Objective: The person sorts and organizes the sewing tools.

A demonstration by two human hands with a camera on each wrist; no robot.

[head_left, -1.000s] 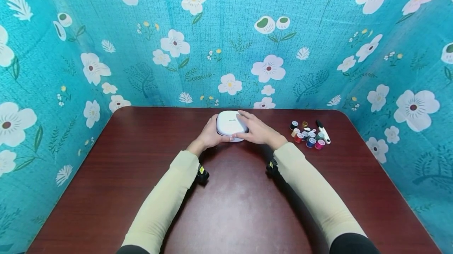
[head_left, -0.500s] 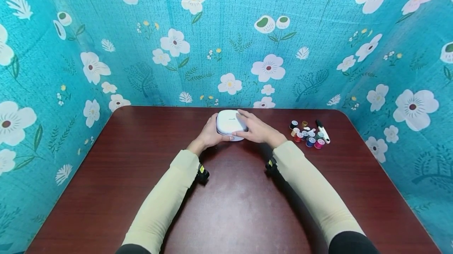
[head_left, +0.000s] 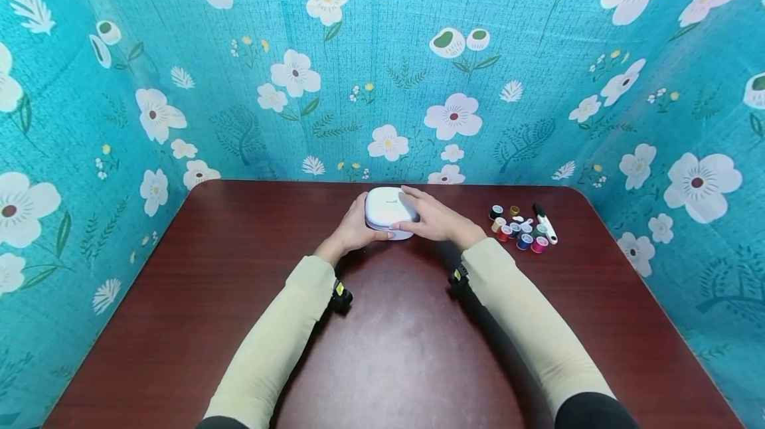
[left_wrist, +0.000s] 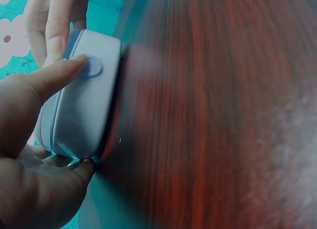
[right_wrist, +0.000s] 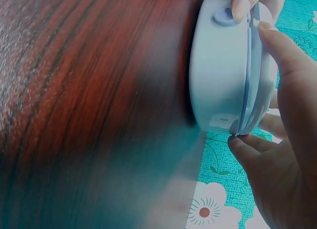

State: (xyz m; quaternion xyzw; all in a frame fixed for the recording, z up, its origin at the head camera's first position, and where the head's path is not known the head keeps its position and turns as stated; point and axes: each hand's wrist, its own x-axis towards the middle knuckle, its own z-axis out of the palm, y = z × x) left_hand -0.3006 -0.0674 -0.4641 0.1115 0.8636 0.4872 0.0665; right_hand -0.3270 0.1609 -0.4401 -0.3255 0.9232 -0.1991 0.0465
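White case (head_left: 382, 205) sits by the desk's (head_left: 394, 336) far edge, mid-span. My left hand (head_left: 356, 224) grips its left side, thumb at the round button (left_wrist: 92, 66), likely steadying it; my right hand (head_left: 436, 216) grips its right side around the lid (right_wrist: 269, 70). Thread spools (head_left: 524, 242) cluster near the far right corner.
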